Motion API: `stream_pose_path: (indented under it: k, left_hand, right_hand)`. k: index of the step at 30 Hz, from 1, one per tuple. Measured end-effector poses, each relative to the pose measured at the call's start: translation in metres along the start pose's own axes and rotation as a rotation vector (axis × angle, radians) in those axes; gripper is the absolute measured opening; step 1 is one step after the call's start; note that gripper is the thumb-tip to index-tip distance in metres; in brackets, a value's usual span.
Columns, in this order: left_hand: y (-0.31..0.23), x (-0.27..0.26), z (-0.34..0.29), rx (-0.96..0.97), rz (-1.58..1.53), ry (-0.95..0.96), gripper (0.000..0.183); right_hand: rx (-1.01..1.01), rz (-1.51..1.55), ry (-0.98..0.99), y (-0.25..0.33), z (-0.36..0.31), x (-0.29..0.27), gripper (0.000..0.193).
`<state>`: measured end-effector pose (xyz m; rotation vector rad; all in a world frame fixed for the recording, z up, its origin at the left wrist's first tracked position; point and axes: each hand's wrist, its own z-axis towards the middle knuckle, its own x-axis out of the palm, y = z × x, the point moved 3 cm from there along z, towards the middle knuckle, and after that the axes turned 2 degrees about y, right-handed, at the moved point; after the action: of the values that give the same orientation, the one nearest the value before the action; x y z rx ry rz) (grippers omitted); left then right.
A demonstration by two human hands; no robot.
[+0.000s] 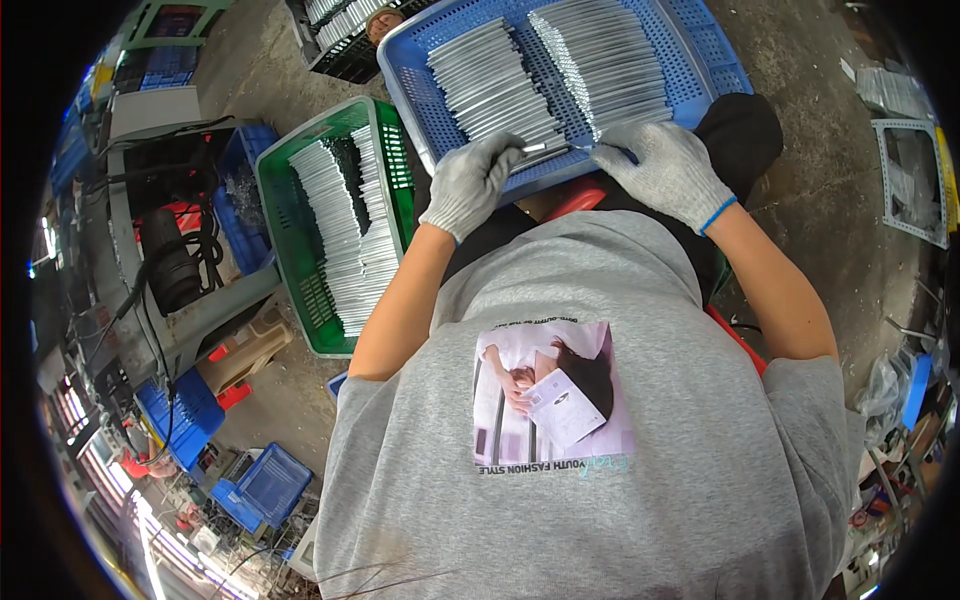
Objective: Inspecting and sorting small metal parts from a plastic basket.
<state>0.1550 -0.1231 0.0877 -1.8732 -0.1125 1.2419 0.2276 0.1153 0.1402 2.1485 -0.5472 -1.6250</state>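
Observation:
Both of my hands wear grey knit gloves. My left hand (470, 183) and my right hand (663, 170) together pinch a thin silver metal strip (552, 152) at the near rim of a blue perforated crate (712, 52). The strip runs between the two hands, level with the crate's edge. Inside the crate lie two slanted rows of silver metal strips (545, 75), stacked side by side. The crate rests across my lap, above my grey printed shirt.
A green crate (283, 225) with more silver strips stands on the floor to my left. Beyond it are a grey machine with black cables (170, 255) and small blue bins (262, 487). A black crate (345, 40) sits further off. Metal frames (910, 175) lie at right.

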Motion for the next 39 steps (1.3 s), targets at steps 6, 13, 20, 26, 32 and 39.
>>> stream_pose_path:
  k: [6, 13, 20, 26, 32, 39]
  left_hand:
    - [-0.002, -0.009, -0.014, -0.039, -0.188, 0.015, 0.017]
    - [-0.009, -0.015, -0.021, 0.057, -0.158, 0.063, 0.018]
    - [-0.022, -0.018, -0.023, 0.072, -0.196, 0.079, 0.022]
    - [-0.026, -0.018, -0.028, 0.058, -0.123, -0.028, 0.019]
    - [-0.033, -0.019, -0.031, 0.128, 0.078, -0.193, 0.016]
    - [-0.04, -0.023, -0.033, 0.175, 0.124, -0.225, 0.014]
  right_hand:
    - [-0.063, -0.035, 0.054, 0.014, -0.002, -0.003, 0.035]
    - [-0.129, -0.088, 0.055, 0.028, -0.008, -0.008, 0.034]
    - [-0.197, -0.152, 0.007, 0.028, -0.003, -0.007, 0.034]
    - [-0.106, -0.121, 0.1, 0.028, -0.003, -0.001, 0.029]
    - [-0.09, -0.067, 0.153, 0.034, -0.004, -0.005, 0.028]
    - [-0.038, -0.009, 0.088, 0.031, 0.001, -0.006, 0.032]
